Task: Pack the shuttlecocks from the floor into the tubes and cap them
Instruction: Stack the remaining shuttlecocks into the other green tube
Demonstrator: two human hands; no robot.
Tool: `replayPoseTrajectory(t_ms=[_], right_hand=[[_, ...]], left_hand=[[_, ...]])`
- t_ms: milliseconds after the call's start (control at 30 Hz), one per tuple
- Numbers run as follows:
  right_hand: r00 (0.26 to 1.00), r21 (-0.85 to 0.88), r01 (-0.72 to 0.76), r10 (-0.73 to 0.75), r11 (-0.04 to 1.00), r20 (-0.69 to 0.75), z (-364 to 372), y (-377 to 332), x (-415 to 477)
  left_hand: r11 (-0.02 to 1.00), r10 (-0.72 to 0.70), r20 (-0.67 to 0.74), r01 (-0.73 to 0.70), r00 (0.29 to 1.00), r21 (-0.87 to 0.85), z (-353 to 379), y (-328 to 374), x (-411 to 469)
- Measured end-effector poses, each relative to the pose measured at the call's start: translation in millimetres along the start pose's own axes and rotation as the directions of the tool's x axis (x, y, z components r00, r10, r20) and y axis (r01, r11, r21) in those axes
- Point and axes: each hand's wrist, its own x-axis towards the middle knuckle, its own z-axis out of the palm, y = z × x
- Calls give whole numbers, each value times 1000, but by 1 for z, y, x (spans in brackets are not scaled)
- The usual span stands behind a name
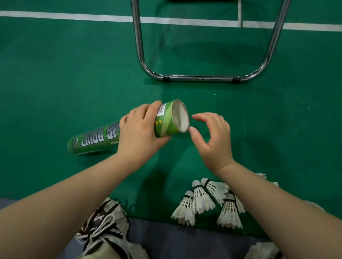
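one at a time: take shuttlecocks (202, 200) below right hand (212, 139) (empty, loose), feed cork-first into tube (166, 124) clamped in left hand (138, 131).

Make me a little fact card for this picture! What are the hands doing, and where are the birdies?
left hand: grips the green tube near its open end
right hand: empty, fingers relaxed, beside the tube's rim
cap: none on that end
shuttlecocks: white heap on the floor, partly under the right forearm
behind: metal chair frame
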Motion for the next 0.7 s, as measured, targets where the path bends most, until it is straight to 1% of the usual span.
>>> replayPoseTrajectory(t_ms=[67,133,200,267,367,433,567,700], right_hand=[[995,-125,-74,82,989,59,-3,22,-18],[966,-277,-134,187,952,177,-6,43,-43],[901,-391,-182,313,902,302,-9,59,-67],[827,-484,-167,389,859,406,-13,69,-87],[729,-554,-83,429,829,533,-18,77,-107],[689,-562,-30,425,826,588,-23,81,-114],[668,-574,60,394,817,631,-28,85,-115],[678,-599,64,405,798,613,-28,86,-114]], left_hand=[[1000,14,14,-15,1000,10,3,1,-3],[999,36,32,-36,999,26,9,3,-8],[997,60,45,-62,997,45,15,5,-12],[995,77,49,-80,996,56,20,7,-14],[994,79,59,-83,995,71,24,9,-15],[994,73,70,-78,995,75,25,10,-14],[994,65,90,-72,994,76,28,13,-12],[993,72,97,-80,993,81,31,16,-14]])
